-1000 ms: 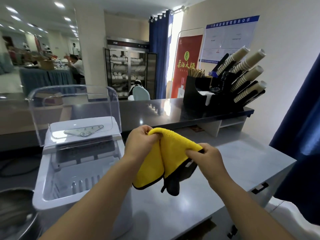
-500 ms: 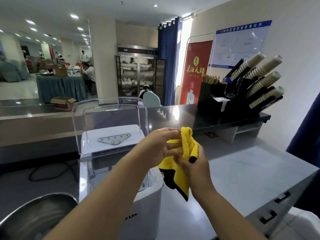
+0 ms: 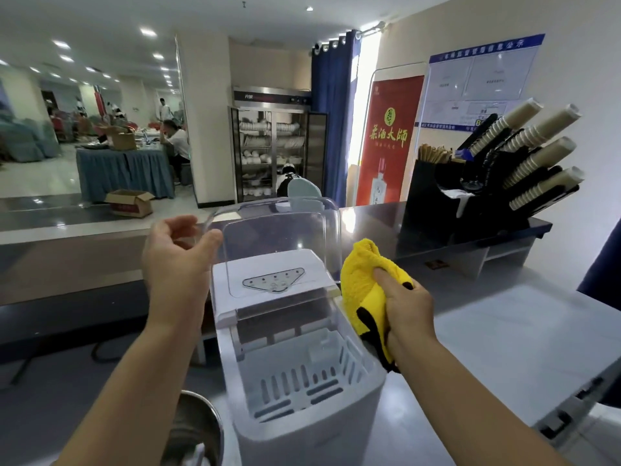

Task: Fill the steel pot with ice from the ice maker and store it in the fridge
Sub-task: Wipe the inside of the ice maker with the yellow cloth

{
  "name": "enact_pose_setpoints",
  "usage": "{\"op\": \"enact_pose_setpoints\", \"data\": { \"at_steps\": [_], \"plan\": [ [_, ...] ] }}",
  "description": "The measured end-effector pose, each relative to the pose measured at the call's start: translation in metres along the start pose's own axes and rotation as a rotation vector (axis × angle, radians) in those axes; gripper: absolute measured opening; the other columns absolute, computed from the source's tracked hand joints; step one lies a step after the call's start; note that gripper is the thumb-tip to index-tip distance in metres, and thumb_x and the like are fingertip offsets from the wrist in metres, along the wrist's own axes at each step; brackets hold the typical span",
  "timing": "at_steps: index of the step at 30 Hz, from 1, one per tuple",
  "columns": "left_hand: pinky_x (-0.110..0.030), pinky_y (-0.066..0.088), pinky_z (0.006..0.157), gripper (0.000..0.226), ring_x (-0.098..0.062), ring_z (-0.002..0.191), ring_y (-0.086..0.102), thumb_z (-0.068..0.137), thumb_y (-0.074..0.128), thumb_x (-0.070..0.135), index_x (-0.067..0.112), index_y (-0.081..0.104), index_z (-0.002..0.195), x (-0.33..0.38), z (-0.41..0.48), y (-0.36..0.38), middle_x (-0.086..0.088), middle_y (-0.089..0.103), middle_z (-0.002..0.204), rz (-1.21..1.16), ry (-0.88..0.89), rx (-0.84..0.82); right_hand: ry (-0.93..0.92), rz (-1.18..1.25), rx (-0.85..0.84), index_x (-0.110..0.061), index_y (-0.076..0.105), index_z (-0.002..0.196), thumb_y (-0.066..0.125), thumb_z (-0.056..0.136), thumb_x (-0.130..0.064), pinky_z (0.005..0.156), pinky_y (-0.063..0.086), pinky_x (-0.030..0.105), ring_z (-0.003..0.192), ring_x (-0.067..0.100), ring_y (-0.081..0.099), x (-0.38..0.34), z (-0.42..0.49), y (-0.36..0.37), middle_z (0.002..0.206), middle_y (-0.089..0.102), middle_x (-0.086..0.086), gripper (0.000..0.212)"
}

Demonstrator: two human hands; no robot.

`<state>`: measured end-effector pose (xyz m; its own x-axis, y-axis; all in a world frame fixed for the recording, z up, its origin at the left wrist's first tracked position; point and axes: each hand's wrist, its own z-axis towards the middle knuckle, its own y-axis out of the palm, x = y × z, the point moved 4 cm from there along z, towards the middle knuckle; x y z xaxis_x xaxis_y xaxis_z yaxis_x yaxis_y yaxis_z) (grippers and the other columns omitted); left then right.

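A second ago both hands held the yellow cloth (image 3: 361, 280) spread between them, then folded it together. Now the left hand (image 3: 178, 253) has let go and risen to the left edge of the clear lid (image 3: 302, 227), fingers loose; whether it touches the lid cannot be told. The right hand (image 3: 403, 307) alone grips the cloth, bunched into a wad, just right of the ice maker (image 3: 302, 415). The view has swung too — the ice maker has shifted from the left to the middle, and the steel pot (image 3: 198, 428) has slid to the bottom edge
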<state>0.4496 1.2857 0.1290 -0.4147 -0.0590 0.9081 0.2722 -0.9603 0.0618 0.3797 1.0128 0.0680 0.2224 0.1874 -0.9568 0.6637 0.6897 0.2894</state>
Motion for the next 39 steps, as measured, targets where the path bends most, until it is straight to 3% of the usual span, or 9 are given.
{"op": "enact_pose_setpoints", "data": {
  "at_steps": [5, 9, 12, 16, 19, 22, 26, 31, 39],
  "plan": [
    [-0.035, 0.037, 0.106, 0.065, -0.015, 0.124, 0.041, 0.080, 0.071, 0.037, 0.017, 0.040, 0.134, -0.027, 0.034, -0.001, -0.001, 0.043, 0.135, 0.066, -0.087, -0.101, 0.053, 0.071, 0.105, -0.021, 0.063, 0.082, 0.073, 0.081, -0.022, 0.082, 0.053, 0.037, 0.082, 0.019, 0.067, 0.004, 0.000, 0.027, 0.090, 0.069, 0.002, 0.010],
    [-0.020, 0.036, 0.089, 0.054, -0.008, 0.115, 0.048, 0.086, 0.063, 0.035, 0.016, 0.044, 0.133, -0.035, 0.045, 0.016, 0.007, 0.051, 0.127, -0.079, -0.121, -0.334, 0.014, 0.109, 0.190, -0.021, 0.062, 0.075, 0.074, 0.080, -0.025, 0.080, 0.053, 0.034, 0.077, 0.015, 0.066, -0.004, 0.001, 0.055, 0.079, 0.067, -0.004, 0.013],
    [-0.024, 0.040, 0.097, 0.041, -0.001, 0.108, 0.055, 0.084, 0.052, 0.046, 0.023, 0.058, 0.117, -0.042, 0.052, 0.023, 0.011, 0.061, 0.118, -0.190, -0.124, -0.439, -0.069, 0.057, 0.275, -0.022, 0.061, 0.070, 0.074, 0.079, -0.035, 0.082, 0.053, 0.037, 0.081, 0.020, 0.067, -0.004, 0.003, 0.077, 0.075, 0.066, -0.005, 0.020],
    [-0.037, 0.050, 0.096, 0.053, -0.019, 0.108, 0.065, 0.083, 0.040, 0.054, 0.017, 0.060, 0.115, -0.050, 0.056, 0.031, -0.003, 0.068, 0.116, -0.356, -0.128, -0.591, -0.150, 0.048, 0.376, -0.024, 0.056, 0.065, 0.071, 0.082, -0.037, 0.078, 0.051, 0.033, 0.076, 0.019, 0.063, -0.009, 0.003, 0.101, 0.068, 0.061, -0.008, 0.026],
    [-0.036, 0.056, 0.086, 0.068, -0.027, 0.107, 0.065, 0.073, 0.051, 0.064, 0.011, 0.059, 0.116, -0.055, 0.060, 0.033, -0.010, 0.069, 0.114, -0.482, -0.176, -0.643, -0.242, 0.049, 0.368, -0.023, 0.060, 0.065, 0.070, 0.084, -0.036, 0.072, 0.053, 0.031, 0.069, 0.017, 0.062, -0.015, 0.000, 0.121, 0.066, 0.062, -0.004, 0.025],
    [-0.033, 0.056, 0.081, 0.083, -0.026, 0.105, 0.067, 0.060, 0.065, 0.074, 0.012, 0.061, 0.115, -0.059, 0.064, 0.034, -0.011, 0.069, 0.113, -0.502, -0.178, -0.655, -0.528, -0.269, 0.231, -0.005, 0.070, 0.084, 0.068, 0.086, -0.030, 0.075, 0.050, 0.036, 0.082, 0.032, 0.062, -0.011, -0.011, 0.141, 0.084, 0.070, 0.014, 0.025],
    [-0.033, 0.057, 0.082, 0.066, -0.027, 0.104, 0.067, 0.073, 0.053, 0.064, 0.012, 0.060, 0.113, -0.060, 0.064, 0.035, -0.010, 0.070, 0.111, -0.523, -0.174, -0.665, -0.868, -0.895, 0.285, -0.016, 0.065, 0.119, 0.062, 0.080, -0.041, 0.094, 0.035, 0.044, 0.121, 0.031, 0.043, 0.008, -0.010, 0.143, 0.125, 0.061, 0.003, 0.046],
    [-0.034, 0.056, 0.086, 0.050, -0.024, 0.104, 0.067, 0.084, 0.039, 0.048, 0.013, 0.060, 0.113, -0.058, 0.063, 0.035, -0.009, 0.070, 0.112, -0.502, -0.179, -0.666, -0.762, -1.004, 0.170, -0.021, 0.033, 0.147, 0.039, 0.078, -0.065, 0.112, 0.018, 0.050, 0.141, 0.035, 0.020, 0.026, -0.003, 0.148, 0.156, 0.023, 0.012, 0.082],
    [-0.033, 0.049, 0.096, 0.063, -0.017, 0.112, 0.063, 0.085, 0.031, 0.055, 0.013, 0.056, 0.125, -0.054, 0.061, 0.030, -0.004, 0.066, 0.120, -0.410, -0.208, -0.728, -0.888, -0.935, 0.108, -0.026, 0.028, 0.145, 0.047, 0.083, -0.050, 0.110, 0.020, 0.062, 0.139, 0.039, 0.027, 0.038, -0.027, 0.184, 0.153, 0.030, 0.013, 0.069]
  ]
}}
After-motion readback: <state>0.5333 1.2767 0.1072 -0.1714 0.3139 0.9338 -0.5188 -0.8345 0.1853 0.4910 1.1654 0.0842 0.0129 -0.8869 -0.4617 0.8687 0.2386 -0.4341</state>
